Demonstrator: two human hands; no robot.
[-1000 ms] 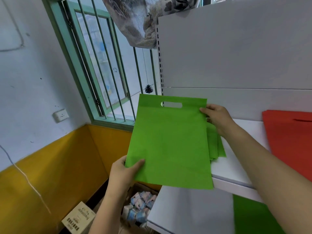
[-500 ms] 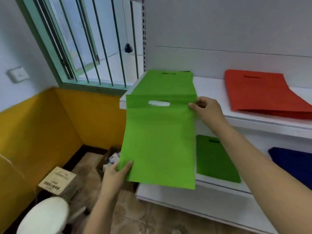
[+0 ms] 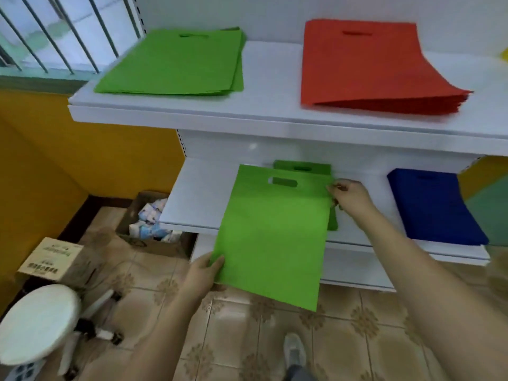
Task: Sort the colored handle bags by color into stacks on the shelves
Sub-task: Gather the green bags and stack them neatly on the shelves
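Note:
I hold a light green handle bag (image 3: 272,237) flat between both hands, in front of the lower shelf (image 3: 198,193). My left hand (image 3: 204,273) pinches its bottom left corner. My right hand (image 3: 347,195) pinches its top right edge. Under it on the lower shelf lies a darker green bag (image 3: 302,167), mostly hidden. A light green stack (image 3: 176,63) and a red stack (image 3: 368,64) rest on the upper shelf (image 3: 275,114). A dark blue stack (image 3: 431,207) sits on the lower shelf at right.
An open cardboard box (image 3: 148,224) of small packets stands on the tiled floor left of the shelves. A closed carton (image 3: 52,258) and a white round stool (image 3: 38,323) are at lower left. The barred window (image 3: 55,31) is at top left. My shoe (image 3: 294,353) shows below.
The view has tilted down and I have lowered the light green bag from the upper shelf level to the lower shelf, over the darker green bag. Both hands keep their grip.

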